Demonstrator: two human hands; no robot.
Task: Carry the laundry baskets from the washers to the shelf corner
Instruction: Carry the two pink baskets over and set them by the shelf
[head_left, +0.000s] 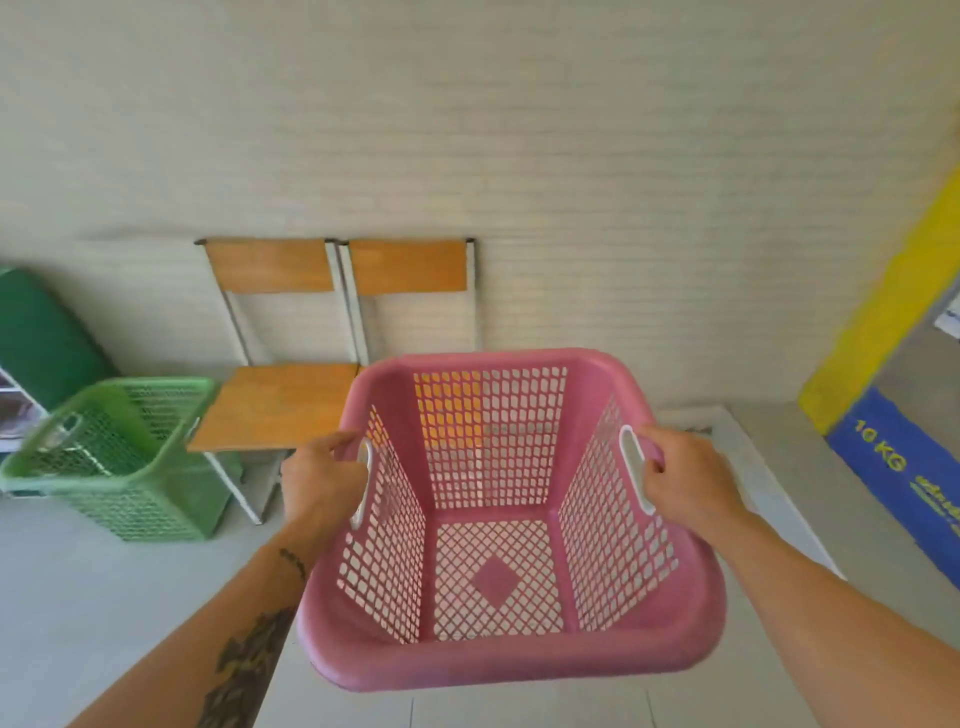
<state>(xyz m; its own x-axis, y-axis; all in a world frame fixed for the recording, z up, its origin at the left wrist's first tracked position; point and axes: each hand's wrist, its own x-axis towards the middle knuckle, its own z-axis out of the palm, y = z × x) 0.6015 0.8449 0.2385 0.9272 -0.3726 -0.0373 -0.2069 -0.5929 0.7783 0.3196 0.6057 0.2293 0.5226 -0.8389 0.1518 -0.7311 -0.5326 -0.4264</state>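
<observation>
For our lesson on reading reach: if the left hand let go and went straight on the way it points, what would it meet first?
Probably the wooden chair seat: the left hand, shut on the pink basket handle, points up and forward toward its front edge. Depth is unclear, so it may pass over it.

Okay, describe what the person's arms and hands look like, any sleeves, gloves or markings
Both forearms are bare, with no sleeves in view, and neither the left hand nor the right hand wears a glove. The left forearm carries dark tattoos. No tattoos show on the right forearm.
</observation>
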